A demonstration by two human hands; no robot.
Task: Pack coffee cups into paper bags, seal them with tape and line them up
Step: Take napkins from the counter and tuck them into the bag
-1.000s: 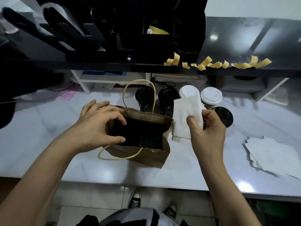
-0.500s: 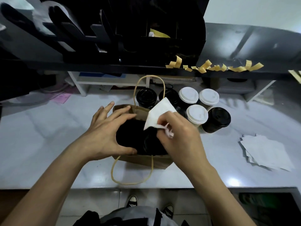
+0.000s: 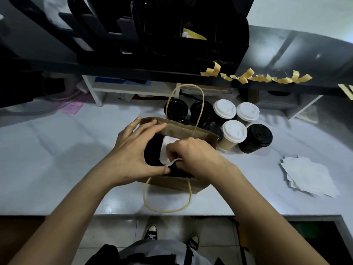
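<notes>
Couldn't make out any readable text anywhere. No labels, brand names or numbers showed up on anything in view; it was all too plain or blurry.

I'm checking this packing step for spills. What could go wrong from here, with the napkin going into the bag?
The right hand pushes the napkin down onto lidded cups inside the paper bag; pressing hard might pop a lid. The left hand only spreads the bag's mouth, so the bag could shift toward the cups crowded behind it.
</notes>
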